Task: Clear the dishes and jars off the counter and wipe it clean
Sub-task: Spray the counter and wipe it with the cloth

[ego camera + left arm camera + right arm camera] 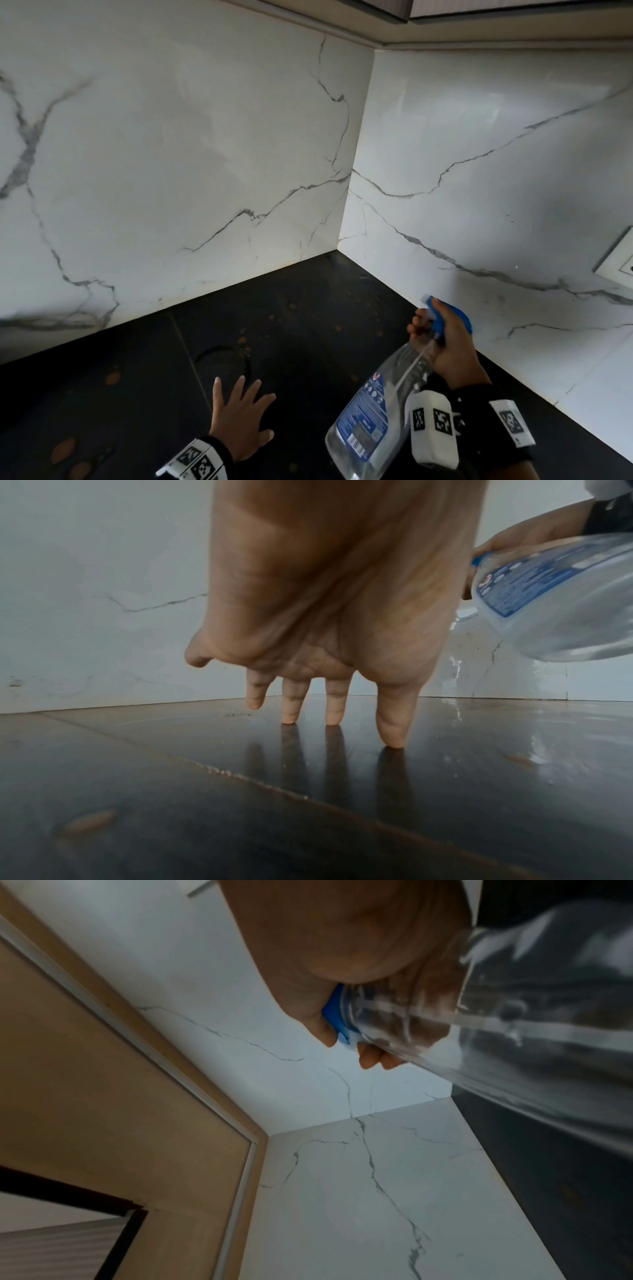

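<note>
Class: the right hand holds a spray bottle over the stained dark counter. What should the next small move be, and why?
Probably squeeze the trigger. The right hand grips the spray bottle with its nozzle aimed at the corner, brown stains dot the counter, no dishes are in view, and the left hand holds no cloth.

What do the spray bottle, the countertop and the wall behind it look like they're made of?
Spray bottle: clear plastic, apparently, see-through body with a dip tube inside, blue plastic trigger head.
Countertop: dark polished stone or tile; it mirrors the left hand's fingers and shows a seam.
Wall: glossy white marble or marble-look tile, grey veins.
</note>
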The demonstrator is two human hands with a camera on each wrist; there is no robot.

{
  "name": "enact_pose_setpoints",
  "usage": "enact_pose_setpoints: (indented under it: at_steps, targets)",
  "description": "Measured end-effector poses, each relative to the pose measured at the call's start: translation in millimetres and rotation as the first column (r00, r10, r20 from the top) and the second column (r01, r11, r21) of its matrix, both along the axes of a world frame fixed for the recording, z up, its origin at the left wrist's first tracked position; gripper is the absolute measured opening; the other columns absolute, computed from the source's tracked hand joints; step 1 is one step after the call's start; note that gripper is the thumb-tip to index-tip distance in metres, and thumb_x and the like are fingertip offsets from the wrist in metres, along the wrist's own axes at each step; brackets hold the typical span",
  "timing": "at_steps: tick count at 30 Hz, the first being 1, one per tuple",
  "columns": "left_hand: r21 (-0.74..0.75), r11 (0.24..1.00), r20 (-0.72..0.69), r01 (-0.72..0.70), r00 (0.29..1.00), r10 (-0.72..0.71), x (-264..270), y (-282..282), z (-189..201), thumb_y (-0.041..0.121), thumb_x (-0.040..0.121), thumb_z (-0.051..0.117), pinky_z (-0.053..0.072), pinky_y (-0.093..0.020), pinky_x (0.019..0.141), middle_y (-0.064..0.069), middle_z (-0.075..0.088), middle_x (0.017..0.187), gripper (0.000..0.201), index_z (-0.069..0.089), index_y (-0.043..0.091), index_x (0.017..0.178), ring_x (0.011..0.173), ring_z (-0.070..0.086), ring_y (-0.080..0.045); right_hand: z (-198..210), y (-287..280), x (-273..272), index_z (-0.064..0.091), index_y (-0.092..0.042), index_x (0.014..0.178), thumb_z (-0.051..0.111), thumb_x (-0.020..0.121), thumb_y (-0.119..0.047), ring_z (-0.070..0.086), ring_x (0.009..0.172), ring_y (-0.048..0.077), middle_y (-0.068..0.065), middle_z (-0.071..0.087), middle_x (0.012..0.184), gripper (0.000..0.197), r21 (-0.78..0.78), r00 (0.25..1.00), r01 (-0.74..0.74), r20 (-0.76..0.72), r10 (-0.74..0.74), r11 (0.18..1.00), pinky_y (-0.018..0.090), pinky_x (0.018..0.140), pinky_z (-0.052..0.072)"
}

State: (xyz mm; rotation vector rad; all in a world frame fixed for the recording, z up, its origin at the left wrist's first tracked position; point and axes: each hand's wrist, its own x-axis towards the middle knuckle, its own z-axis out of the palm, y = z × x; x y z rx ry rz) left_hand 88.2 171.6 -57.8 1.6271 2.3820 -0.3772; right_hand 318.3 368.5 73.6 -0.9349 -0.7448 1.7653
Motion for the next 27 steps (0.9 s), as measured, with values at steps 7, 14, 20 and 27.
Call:
enact_pose_setpoints:
  at_steps: [7, 14, 20, 27]
  targets:
    - [0.014, 1.0, 0.057, -0.014, 0.998, 0.014, 0.7, -2.2, 5.8, 0.055, 0.091, 0.039, -0.013, -0.064, 0.106, 0.001, 0.002, 0.159, 0.065, 0.013, 0.036, 0.148, 0.146, -0.007, -0.028, -8.1, -26.0, 11.4, 0.058, -0.007, 0.077, 0.055, 0.092, -0.03, 0.058, 0.058, 0.015, 0.004, 0.059, 0.061, 0.027, 0.002, 1.0, -0.006, -0.007, 0.006, 1.0, 0.027, 0.059, 0.054]
    - [0.069, 0.996, 0.154, -0.051, 0.987, 0.04, 0.5, -12.1, 8.8, 0.056, 0.091, 0.038, -0.013, -0.065, 0.106, 0.006, 0.002, 0.159, 0.063, 0.014, 0.038, 0.147, 0.145, -0.014, -0.027, 10.6, -46.4, 19.1, 0.06, -0.007, 0.083, 0.056, 0.092, -0.031, 0.066, 0.055, 0.013, 0.004, 0.065, 0.059, 0.026, 0.062, 0.997, -0.061, -0.039, 0.063, 0.996, 0.028, 0.068, 0.056]
    - [0.159, 0.975, 0.228, -0.152, 0.967, 0.114, -9.5, -42.7, 19.4, 0.053, 0.092, 0.038, -0.013, -0.061, 0.108, 0.004, 0.007, 0.158, 0.06, 0.02, 0.035, 0.146, 0.144, -0.015, -0.027, 10.8, -68.4, 18.2, 0.058, -0.01, 0.076, 0.055, 0.091, -0.034, 0.057, 0.05, 0.012, 0.001, 0.058, 0.055, 0.029, 0.013, 0.996, -0.085, 0.028, 0.084, 0.996, 0.027, 0.06, 0.051]
    - [0.159, 0.939, 0.438, -0.306, 0.874, 0.21, -20.0, -87.4, 31.0, 0.051, 0.091, 0.044, -0.015, -0.057, 0.109, 0.009, 0.023, 0.153, 0.04, 0.042, 0.041, 0.13, 0.145, -0.003, -0.023, 8.8, -100.7, 29.7, 0.059, -0.008, 0.079, 0.054, 0.092, -0.03, 0.061, 0.054, 0.016, 0.004, 0.06, 0.059, 0.026, 0.015, 0.996, -0.092, 0.001, 0.092, 0.996, 0.025, 0.058, 0.055]
